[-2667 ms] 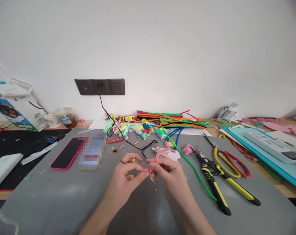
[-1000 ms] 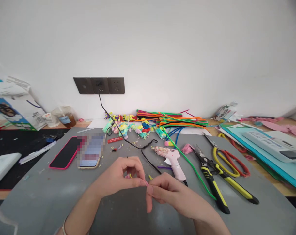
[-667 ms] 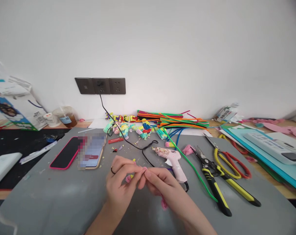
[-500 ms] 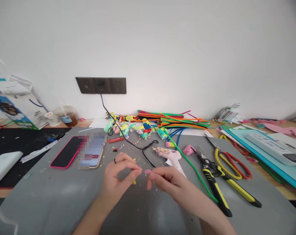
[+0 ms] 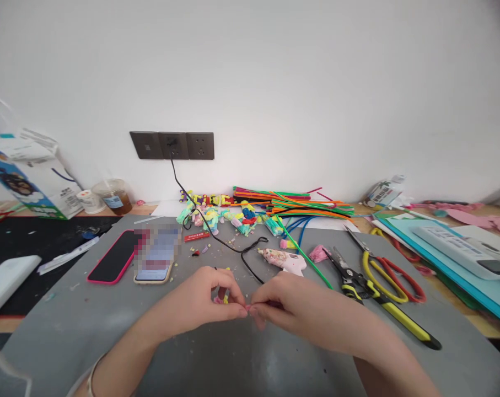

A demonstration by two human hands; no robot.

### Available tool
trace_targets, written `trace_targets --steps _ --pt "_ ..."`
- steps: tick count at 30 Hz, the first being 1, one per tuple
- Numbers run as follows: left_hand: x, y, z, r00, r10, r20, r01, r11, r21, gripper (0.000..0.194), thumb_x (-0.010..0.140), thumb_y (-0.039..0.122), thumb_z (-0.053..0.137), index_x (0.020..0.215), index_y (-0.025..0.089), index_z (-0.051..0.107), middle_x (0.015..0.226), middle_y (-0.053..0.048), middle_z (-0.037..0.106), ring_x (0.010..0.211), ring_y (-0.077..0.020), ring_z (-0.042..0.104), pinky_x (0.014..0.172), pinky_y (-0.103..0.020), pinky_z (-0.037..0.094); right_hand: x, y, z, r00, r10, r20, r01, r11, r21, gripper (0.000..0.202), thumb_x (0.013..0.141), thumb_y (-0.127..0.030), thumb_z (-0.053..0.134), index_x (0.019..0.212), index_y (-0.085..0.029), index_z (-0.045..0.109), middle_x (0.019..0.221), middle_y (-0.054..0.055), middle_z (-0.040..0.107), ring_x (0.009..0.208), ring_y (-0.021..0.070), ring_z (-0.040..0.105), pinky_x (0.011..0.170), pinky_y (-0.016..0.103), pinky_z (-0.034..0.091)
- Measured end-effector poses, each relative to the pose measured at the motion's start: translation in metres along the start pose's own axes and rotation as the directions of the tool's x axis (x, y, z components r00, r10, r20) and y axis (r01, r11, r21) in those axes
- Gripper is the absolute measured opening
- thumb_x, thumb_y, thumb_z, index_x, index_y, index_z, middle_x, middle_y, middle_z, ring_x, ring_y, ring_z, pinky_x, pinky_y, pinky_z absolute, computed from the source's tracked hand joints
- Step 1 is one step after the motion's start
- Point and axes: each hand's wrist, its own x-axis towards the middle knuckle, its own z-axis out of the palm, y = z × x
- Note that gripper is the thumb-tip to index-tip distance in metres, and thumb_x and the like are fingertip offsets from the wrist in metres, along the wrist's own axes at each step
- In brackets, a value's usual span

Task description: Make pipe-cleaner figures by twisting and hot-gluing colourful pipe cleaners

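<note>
While almost tip-to-tip — L hand & R hand angled in, each grip pinched on pink strip.

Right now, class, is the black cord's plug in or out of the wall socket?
In: the plug sits in the middle panel, and the black cord hangs from it.

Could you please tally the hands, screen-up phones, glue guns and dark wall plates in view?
Hands: 2 (left hand and right hand, pinching a pink piece)
Screen-up phones: 2 (pink-edged phone, pale-edged phone)
Glue guns: 1 (pale pink glue gun)
Dark wall plates: 3 (left plate, middle plate, right plate)
Total: 8
</note>
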Motion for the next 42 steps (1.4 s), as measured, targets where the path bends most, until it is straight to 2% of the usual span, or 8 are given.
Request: trace_targets --steps 5,10,15,19,24,29,36,42 --pt "-0.002 0.004 -0.001 1.0 -0.006 0.011 0.006 1.0 0.028 0.015 0.084 0.033 0.068 0.077 0.02 0.073 0.075 0.002 0.055 0.072 -0.0149 0.051 0.067 -0.027 0.038 -0.001 -0.001 0.002 0.999 0.034 -0.022 -0.033 0.998 0.05 0.029 0.093 -0.021 0.048 0.072 -0.021 0.068 0.053 -0.006 0.043 0.046 0.0099 0.033 0.044 0.025 0.022" --pt "-0.003 0.002 0.009 0.988 0.021 -0.151 -0.025 0.999 -0.028 0.025 0.094 0.037 0.055 0.079 0.02 0.067 0.084 0.0 0.06 0.074 -0.015 0.054 0.067 -0.026 0.04 0.001 0.002 0.011 0.986 0.105 -0.131 -0.071 0.968 0.242 0.03 0.097 -0.032 0.048 0.079 -0.02 0.069 0.057 -0.005 0.04 0.051 0.0111 0.032 0.047 0.026 0.022" --pt "0.008 -0.008 0.034 0.862 0.08 -0.501 -0.212 0.954 -0.212 0.03 0.094 0.037 0.057 0.07 0.019 0.061 0.073 0.001 0.053 0.069 -0.0134 0.049 0.062 -0.024 0.039 0.019 0.003 0.039 0.943 0.089 -0.319 0.097 0.847 0.523 0.049 0.099 -0.054 0.042 0.068 -0.019 0.057 0.057 -0.002 0.05 0.055 0.0127 0.043 0.053 0.025 0.031" --pt "0.022 -0.023 0.067 0.786 -0.104 -0.609 -0.306 0.792 -0.529 0.033 0.089 0.048 0.062 0.071 0.02 0.057 0.065 0.004 0.046 0.059 -0.012 0.045 0.058 -0.025 0.039 0.035 0.005 0.061 0.912 0.089 -0.401 0.198 0.76 0.619 0.058 0.093 -0.069 0.043 0.061 -0.021 0.049 0.055 -0.001 0.051 0.052 0.0126 0.044 0.051 0.025 0.033" --pt "0.022 -0.035 0.075 0.813 -0.165 -0.559 -0.293 0.713 -0.637 0.036 0.086 0.051 0.065 0.069 0.02 0.058 0.062 0.004 0.046 0.059 -0.0125 0.045 0.056 -0.025 0.037 0.03 0.014 0.06 0.923 0.095 -0.374 0.157 0.794 0.587 0.056 0.095 -0.066 0.042 0.065 -0.02 0.052 0.052 -0.004 0.044 0.051 0.0116 0.04 0.051 0.025 0.031" --pt "0.005 -0.028 0.039 0.943 0.017 -0.333 -0.101 0.966 -0.237 0.023 0.086 0.034 0.066 0.07 0.019 0.069 0.071 0.0 0.056 0.072 -0.0151 0.05 0.068 -0.027 0.038 0.006 0.017 0.034 0.984 0.131 -0.119 -0.087 0.944 0.318 0.038 0.098 -0.039 0.047 0.073 -0.018 0.066 0.055 -0.006 0.037 0.05 0.0104 0.032 0.047 0.025 0.022" --pt "0.002 -0.012 0.028 0.998 -0.003 0.064 -0.006 0.99 0.144 0.007 0.076 0.017 0.066 0.073 0.02 0.07 0.072 0.003 0.061 0.072 -0.0149 0.054 0.067 -0.025 0.036 0.001 0.01 0.027 0.991 0.12 0.061 -0.122 0.992 0.029 0.028 0.085 -0.015 0.055 0.062 -0.02 0.07 0.053 -0.003 0.051 0.05 0.011 0.044 0.048 0.025 0.026" --pt "0.003 -0.014 0.024 0.999 0.036 -0.017 -0.037 0.999 -0.038 0.011 0.084 0.023 0.064 0.074 0.02 0.069 0.08 0.001 0.058 0.074 -0.0145 0.049 0.067 -0.026 0.035 -0.008 0.013 0.024 0.992 0.12 0.042 -0.127 0.967 0.22 0.028 0.094 -0.023 0.047 0.082 -0.02 0.072 0.065 -0.002 0.057 0.059 0.0125 0.049 0.053 0.023 0.033"
